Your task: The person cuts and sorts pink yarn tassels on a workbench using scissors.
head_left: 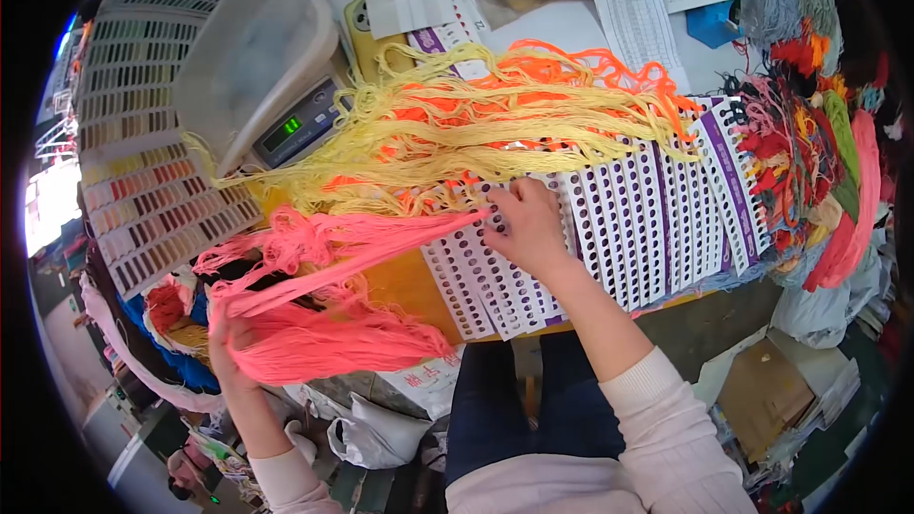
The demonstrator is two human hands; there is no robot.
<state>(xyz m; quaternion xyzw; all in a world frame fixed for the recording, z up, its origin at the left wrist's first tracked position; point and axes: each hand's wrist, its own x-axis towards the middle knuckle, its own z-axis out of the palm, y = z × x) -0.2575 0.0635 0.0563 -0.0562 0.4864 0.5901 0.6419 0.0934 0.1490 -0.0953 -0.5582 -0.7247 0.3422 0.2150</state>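
Note:
A bundle of pink yarn hangs off the left end of the table, looped over my left hand, whose fingers are wrapped round it and partly hidden. From there pink strands stretch across to my right hand, which pinches their end above the punched cards. Several white cards with rows of dark holes lie overlapping under and beside my right hand. Behind both hands, yellow yarn is spread over the cards, with orange yarn beneath and behind it.
A digital scale carries a white plastic tub at the back left. Colour sample charts stand left. Papers and a blue box lie behind. Mixed yarn bundles crowd the right end; a cardboard box sits below.

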